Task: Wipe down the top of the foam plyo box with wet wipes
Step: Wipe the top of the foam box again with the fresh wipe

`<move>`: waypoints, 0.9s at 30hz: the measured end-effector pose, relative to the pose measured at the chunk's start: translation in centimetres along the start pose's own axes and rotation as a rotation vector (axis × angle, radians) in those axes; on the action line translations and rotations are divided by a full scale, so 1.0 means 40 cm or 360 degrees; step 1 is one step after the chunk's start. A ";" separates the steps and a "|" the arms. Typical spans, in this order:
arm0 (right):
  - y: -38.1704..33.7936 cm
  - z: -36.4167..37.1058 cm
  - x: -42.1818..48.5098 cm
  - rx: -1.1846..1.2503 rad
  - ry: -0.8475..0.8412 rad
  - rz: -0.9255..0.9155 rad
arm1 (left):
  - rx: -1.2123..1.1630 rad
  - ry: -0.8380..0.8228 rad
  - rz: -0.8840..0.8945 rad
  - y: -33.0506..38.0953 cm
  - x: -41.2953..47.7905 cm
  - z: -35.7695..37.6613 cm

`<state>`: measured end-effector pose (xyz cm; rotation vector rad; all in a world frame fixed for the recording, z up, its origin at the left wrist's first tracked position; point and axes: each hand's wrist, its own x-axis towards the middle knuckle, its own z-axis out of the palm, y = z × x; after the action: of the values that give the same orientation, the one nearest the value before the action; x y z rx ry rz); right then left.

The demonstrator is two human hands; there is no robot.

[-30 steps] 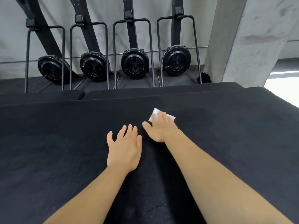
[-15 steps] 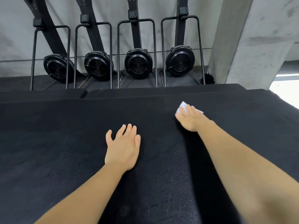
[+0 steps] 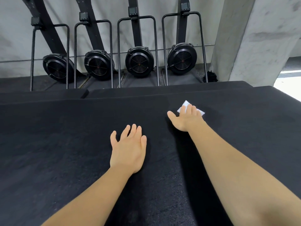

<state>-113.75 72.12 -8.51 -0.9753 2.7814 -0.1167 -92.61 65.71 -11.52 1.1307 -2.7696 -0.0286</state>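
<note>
The black foam plyo box [image 3: 65, 152] fills the lower two thirds of the head view, its top flat and dark. My right hand [image 3: 185, 119] lies flat with straight fingers on a white wet wipe [image 3: 184, 104], pressing it onto the box top near the far edge, right of centre. Only the wipe's far corners show past my fingers. My left hand [image 3: 128, 149] rests palm down on the box top, fingers spread, nearer to me and left of the wipe, holding nothing.
Beyond the box lie two lower black pads [image 3: 162, 90]. Several black rowing machines [image 3: 139, 62] stand upright against the grey wall behind them. A concrete pillar [image 3: 254, 39] rises at the right, with bright floor [image 3: 288, 82] past the box's right corner.
My right hand has slid the wipe to the right and farther away across the box top. My left hand has stayed planted in the same place.
</note>
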 end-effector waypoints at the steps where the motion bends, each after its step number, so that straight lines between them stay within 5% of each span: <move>1: -0.026 0.002 -0.007 0.0001 0.0008 -0.0048 | 0.0000 0.0002 -0.0003 0.000 0.000 0.001; 7: -0.162 0.025 -0.043 0.0055 -0.0142 -0.0456 | 0.0033 -0.0001 -0.0006 0.000 0.001 -0.002; 12: -0.095 0.009 0.005 0.0150 -0.0131 -0.0670 | 0.0016 -0.0035 -0.0016 0.004 -0.001 -0.009; 27: 0.171 -0.051 0.104 0.0090 -0.0038 -0.0069 | -0.0017 -0.0054 -0.0009 0.005 -0.002 -0.012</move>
<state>-121.51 74.87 -8.10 -1.0167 2.7205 -0.1880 -92.64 65.93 -11.03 1.1463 -2.7924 -0.0637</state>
